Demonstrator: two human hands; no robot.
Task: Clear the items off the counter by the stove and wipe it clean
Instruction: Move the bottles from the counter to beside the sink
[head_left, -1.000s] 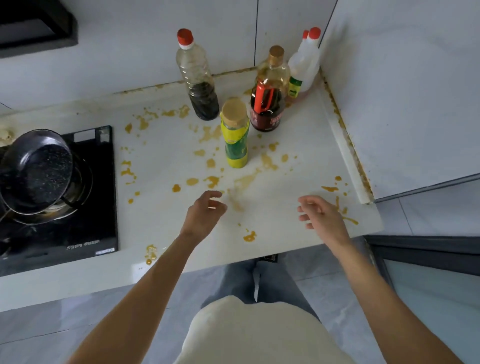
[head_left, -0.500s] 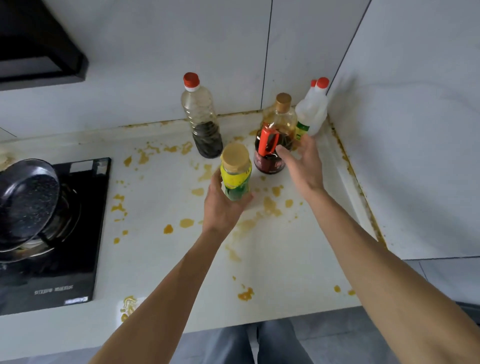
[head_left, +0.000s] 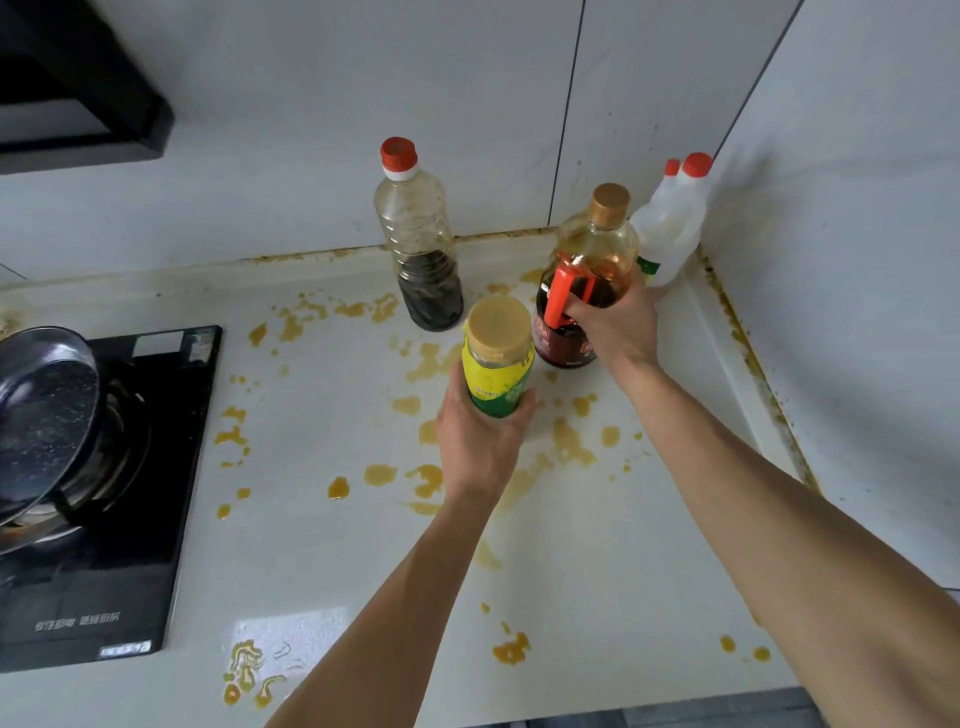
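My left hand (head_left: 480, 441) grips the yellow-green bottle (head_left: 497, 358) with a tan cap, near the middle of the white counter (head_left: 597, 545). My right hand (head_left: 615, 325) curls its fingers through the red handle of the big amber oil bottle (head_left: 589, 275). A tall clear bottle (head_left: 418, 239) with a red cap and dark liquid stands at the back wall. A white jug (head_left: 672, 223) with red caps sits in the back right corner, just behind my right hand. Yellow-orange spills (head_left: 431, 478) dot the counter.
A black gas stove (head_left: 130, 467) fills the left side, with a dark pan (head_left: 41, 410) on its burner. A black range hood (head_left: 78, 93) hangs at the upper left. White tiled walls close the back and right; the counter's front edge runs along the bottom.
My right hand has moved from beside the oil bottle onto its red handle and closed on it. My left hand keeps its hold on the yellow-green bottle. The camera has come closer.
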